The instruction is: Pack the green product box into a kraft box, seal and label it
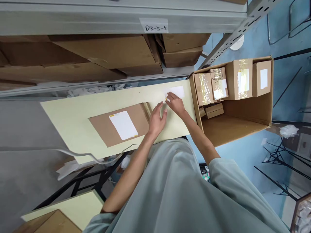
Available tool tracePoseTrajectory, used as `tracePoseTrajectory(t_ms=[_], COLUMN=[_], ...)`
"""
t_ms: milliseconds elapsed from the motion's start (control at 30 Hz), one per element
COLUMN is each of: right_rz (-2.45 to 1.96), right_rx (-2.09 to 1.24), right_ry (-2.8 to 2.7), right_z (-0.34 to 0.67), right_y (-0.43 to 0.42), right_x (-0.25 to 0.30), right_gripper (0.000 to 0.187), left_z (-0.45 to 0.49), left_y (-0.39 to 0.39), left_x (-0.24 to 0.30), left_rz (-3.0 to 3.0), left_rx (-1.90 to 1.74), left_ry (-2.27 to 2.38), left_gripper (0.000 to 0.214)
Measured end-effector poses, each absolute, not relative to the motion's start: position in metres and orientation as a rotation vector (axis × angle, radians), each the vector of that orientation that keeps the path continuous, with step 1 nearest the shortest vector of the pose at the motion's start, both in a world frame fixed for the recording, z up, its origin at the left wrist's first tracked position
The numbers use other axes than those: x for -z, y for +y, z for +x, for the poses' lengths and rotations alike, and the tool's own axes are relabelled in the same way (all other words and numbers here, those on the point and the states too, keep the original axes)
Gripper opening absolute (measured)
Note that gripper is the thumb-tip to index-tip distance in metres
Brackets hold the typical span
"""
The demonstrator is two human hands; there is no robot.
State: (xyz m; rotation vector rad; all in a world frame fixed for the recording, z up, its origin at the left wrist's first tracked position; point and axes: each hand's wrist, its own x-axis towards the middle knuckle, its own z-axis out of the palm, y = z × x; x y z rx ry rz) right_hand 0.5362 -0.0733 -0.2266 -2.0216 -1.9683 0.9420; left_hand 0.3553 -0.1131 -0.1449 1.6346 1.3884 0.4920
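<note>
A brown cardboard package [99, 124] lies flat on the pale yellow tabletop [73, 111], with a large white label [123, 125] with yellow corner marks on its top. My left hand [157, 122] is just right of the package's folded end, its fingers loosely apart and holding nothing. Farther right, the fingertips of my right hand [176, 103] pinch the near left edge of a white label [178, 91] at the back of the table. A small yellow mark shows at those fingertips.
An open carton [245, 111] with several taped boxes stands at the table's right end. Behind the table, a metal shelf [97, 19] marked D3-5-5 overhangs brown cartons [116, 48]. A white cable [89, 156] crosses the front left edge. Another carton [55, 223] sits lower left.
</note>
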Motion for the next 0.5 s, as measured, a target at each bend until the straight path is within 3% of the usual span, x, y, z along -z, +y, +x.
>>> tracePoseTrajectory(t_ms=[267, 367, 500], right_rz=[-1.987, -1.966, -1.918], right_rx=[-1.054, -1.045, -0.796], right_ry=[-1.885, -1.562, -1.026], right_z=[0.537, 0.538, 0.56], right_y=[-0.078, -0.076, -0.078], right_x=[0.225, 0.225, 0.211], right_gripper=[0.033, 0.024, 0.017], left_z=[0.361, 0.362, 0.374], left_y=[-0.087, -0.082, -0.067], left_x=[0.161, 0.165, 0.18], left_rz=[1.65, 1.668, 1.749], left_rx=[-0.419, -0.394, -0.345], left_ry=[1.374, 1.37, 1.303], left_gripper=[0.057, 0.057, 0.056])
